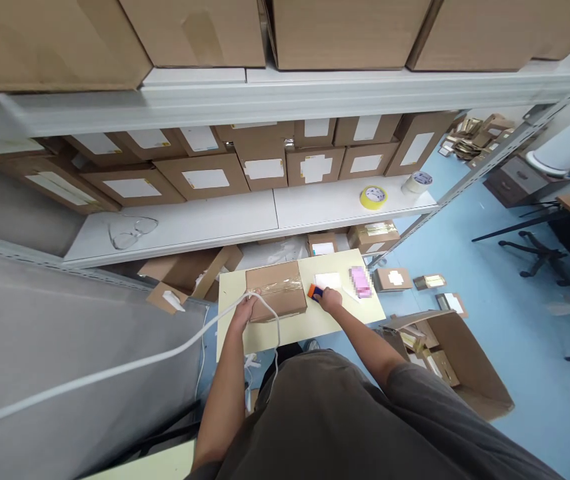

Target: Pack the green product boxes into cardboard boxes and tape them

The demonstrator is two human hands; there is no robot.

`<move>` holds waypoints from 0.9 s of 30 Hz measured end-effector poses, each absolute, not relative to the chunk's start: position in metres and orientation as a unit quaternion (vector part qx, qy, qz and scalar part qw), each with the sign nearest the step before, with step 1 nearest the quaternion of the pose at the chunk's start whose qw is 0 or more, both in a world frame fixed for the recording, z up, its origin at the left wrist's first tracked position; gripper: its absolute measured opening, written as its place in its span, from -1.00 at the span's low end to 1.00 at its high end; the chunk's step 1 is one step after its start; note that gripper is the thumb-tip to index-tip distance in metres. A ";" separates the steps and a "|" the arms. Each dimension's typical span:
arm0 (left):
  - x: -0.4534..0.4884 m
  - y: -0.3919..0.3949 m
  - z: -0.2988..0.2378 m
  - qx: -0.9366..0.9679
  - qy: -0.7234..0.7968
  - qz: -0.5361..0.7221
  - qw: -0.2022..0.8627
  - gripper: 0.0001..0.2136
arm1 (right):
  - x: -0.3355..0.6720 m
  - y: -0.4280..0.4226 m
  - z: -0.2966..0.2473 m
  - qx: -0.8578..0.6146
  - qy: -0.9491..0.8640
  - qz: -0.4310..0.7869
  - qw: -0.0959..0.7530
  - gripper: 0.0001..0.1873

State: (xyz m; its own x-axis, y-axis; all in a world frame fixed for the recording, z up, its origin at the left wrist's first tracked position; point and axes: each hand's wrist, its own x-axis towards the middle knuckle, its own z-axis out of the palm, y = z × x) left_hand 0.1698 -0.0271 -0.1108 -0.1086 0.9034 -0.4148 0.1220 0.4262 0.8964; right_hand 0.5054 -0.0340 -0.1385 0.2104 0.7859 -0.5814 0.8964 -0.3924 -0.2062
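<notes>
A taped cardboard box lies on a small pale yellow table in front of me. My left hand is closed on the box's left edge, its fingertips partly hidden behind a white cable that crosses in front. To the right of the box, my right hand is wrapped round a small orange and dark blue hand tool; its exact kind is too small to tell. Near that hand are a white paper and a blurred pink pack.
A white shelf beyond the table bears several labelled boxes, glasses, a yellow tape roll and a clear tape roll. An open carton with parcels stands at right; an open box sits left of the table.
</notes>
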 end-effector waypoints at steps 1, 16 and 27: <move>0.170 -0.027 -0.111 0.392 0.644 0.360 0.549 -0.26 | 0.512 -0.044 -0.151 0.786 0.526 -0.314 0.083 -0.46; 0.170 -0.025 -0.101 0.441 0.718 0.293 0.452 -0.53 | 0.517 -0.071 -0.152 0.784 0.499 -0.365 -0.046 -0.57; 0.212 -0.033 -0.083 0.393 0.705 0.359 0.468 -0.36 | 0.445 -0.046 -0.072 0.639 0.472 -0.539 -0.281 -0.38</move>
State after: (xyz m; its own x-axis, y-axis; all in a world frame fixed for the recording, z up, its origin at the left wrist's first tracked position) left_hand 0.2124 -0.0327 -0.0829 -0.2520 0.8912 -0.3772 0.2179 0.4320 0.8751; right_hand 0.4450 -0.0462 -0.0724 -0.0264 0.9059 -0.4227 0.2998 -0.3962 -0.8679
